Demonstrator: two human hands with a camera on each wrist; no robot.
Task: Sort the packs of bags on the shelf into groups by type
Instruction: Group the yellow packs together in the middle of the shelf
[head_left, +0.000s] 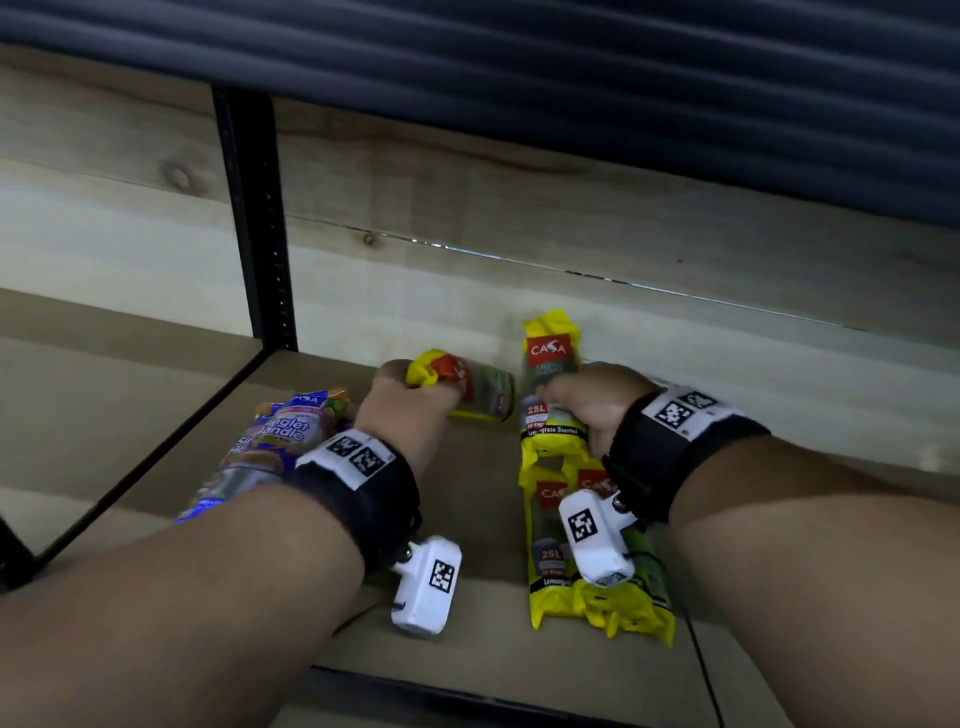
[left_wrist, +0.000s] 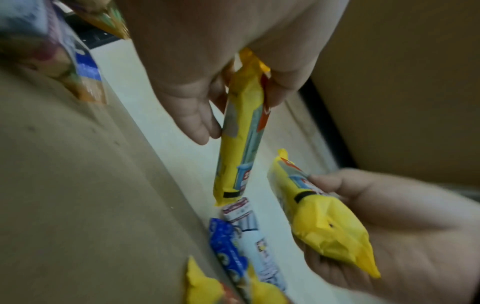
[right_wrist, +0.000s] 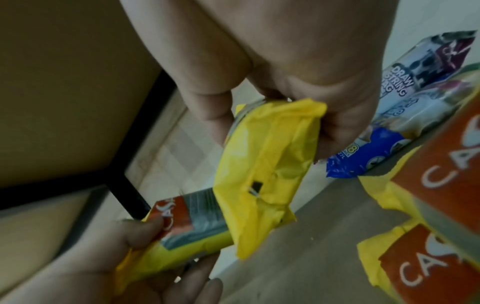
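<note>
At the left of the head view lies the purple singlet-handle pack (head_left: 270, 441), set apart on the wooden shelf (head_left: 483, 561), likely the start of its own group. Moving right, your left hand (head_left: 410, 410) curls around one end of a yellow Casa pack (head_left: 467, 387), lifting it near the back wall so it can join its kind. Right of centre, your right hand (head_left: 587, 400) clamps the middle of a second yellow Casa pack (head_left: 550, 384), lengthwise toward the back. Below it, at lower right, two more yellow Casa packs (head_left: 597, 571) lie side by side, touching: that looks like the yellow group, and both held packs seem bound there.
</note>
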